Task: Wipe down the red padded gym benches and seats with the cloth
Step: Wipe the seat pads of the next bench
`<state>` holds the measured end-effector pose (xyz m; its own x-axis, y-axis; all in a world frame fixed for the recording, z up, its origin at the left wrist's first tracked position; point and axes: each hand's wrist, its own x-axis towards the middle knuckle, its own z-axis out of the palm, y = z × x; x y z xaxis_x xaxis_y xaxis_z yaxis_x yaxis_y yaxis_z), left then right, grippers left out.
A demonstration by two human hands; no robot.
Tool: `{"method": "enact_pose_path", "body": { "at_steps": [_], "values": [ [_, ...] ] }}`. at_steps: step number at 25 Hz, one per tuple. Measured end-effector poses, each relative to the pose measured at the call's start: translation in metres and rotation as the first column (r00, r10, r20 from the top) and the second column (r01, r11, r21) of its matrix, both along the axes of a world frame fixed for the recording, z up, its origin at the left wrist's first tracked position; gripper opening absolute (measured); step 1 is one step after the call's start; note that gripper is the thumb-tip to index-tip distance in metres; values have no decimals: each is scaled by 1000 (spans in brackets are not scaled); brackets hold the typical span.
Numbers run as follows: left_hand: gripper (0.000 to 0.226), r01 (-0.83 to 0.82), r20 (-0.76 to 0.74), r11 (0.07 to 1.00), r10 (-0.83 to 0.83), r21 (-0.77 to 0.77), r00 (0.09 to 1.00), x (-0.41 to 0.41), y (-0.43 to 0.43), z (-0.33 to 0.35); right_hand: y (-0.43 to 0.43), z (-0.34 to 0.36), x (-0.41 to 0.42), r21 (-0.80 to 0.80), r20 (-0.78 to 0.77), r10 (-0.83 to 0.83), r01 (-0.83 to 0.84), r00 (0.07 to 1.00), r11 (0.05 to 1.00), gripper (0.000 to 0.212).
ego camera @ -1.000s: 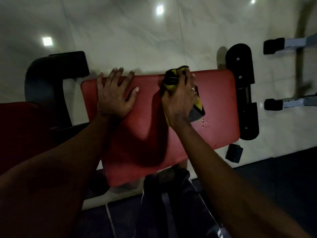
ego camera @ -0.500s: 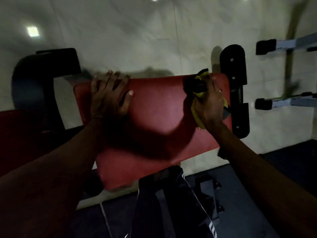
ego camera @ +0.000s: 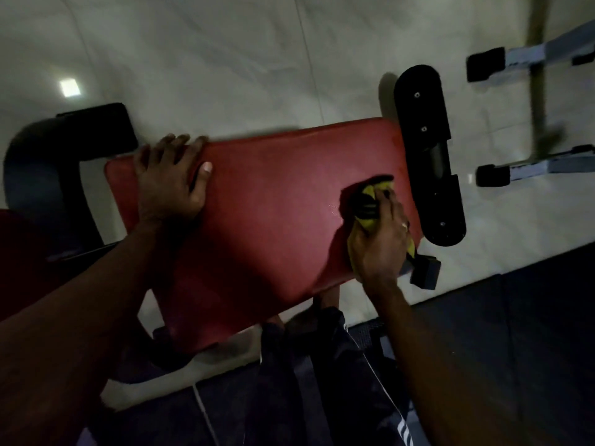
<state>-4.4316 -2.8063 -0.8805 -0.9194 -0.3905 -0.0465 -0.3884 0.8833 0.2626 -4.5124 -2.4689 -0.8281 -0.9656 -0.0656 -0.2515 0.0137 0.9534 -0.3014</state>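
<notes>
Hands work a red bench pad [ego camera: 264, 214]: the left hand [ego camera: 170, 181] lies spread flat at the pad's 10 o'clock corner, the right hand [ego camera: 383, 239] grips a bunched yellow-and-black cloth [ego camera: 367, 207] at its 3 o'clock end. Risk: the cloth sits just beside the black plate [ego camera: 428, 156], so a long stroke could snag there or slip off the edge. Open pad lies toward 9 o'clock.

Red padded rectangular vinyl bench pad [ego camera: 273, 214]: flat, long axis left-right, faint wet sheen near right end. Yellow-and-black bunched cloth [ego camera: 367, 207]: crumpled on pad's right end, near front-right corner.
</notes>
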Motion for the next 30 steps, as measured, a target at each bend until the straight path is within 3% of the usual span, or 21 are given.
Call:
{"method": "enact_pose_path", "body": {
  "at_steps": [2,5,7,8,11,14,16,21,24,26,30],
  "values": [
    [49,-7,24,1000,7,19,1000,-2,2,2,5,-3,36,10,33,34,-34,999,999,79],
    [54,-89,67,983,79,163,995,-12,5,10,12,-1,68,38,81,432,-436,898,899,88],
    [57,-42,46,973,32,227,998,-25,24,17,37,3,66,51,71,550,-554,832,831,89],
    [58,8,37,975,-17,222,999,-34,38,18,50,3,61,30,66,505,-508,860,861,81],
    [63,121,88,968,-143,220,986,-78,86,16,56,3,36,-12,57,149,-149,987,989,70],
    [62,27,172,984,-58,176,983,-105,115,5,22,-8,-9,-75,35,-77,79,996,994,72],
    [62,25,179,995,-43,98,983,-104,122,1,2,-10,-41,-90,7,-43,44,999,995,73],
    [60,-3,136,1000,6,-21,991,-99,126,0,-39,-11,-117,-30,-100,271,-275,957,961,65],
    [60,12,105,999,-7,-49,994,-97,128,-1,-47,-11,-149,-69,-58,386,-389,921,919,63],
    [59,5,96,997,2,-77,995,-97,127,1,-30,-11,-151,-142,-46,343,-346,938,928,64],
    [59,12,87,995,-4,-96,996,-99,126,0,19,-12,-113,-239,-21,85,-87,996,967,65]
  ]
}}
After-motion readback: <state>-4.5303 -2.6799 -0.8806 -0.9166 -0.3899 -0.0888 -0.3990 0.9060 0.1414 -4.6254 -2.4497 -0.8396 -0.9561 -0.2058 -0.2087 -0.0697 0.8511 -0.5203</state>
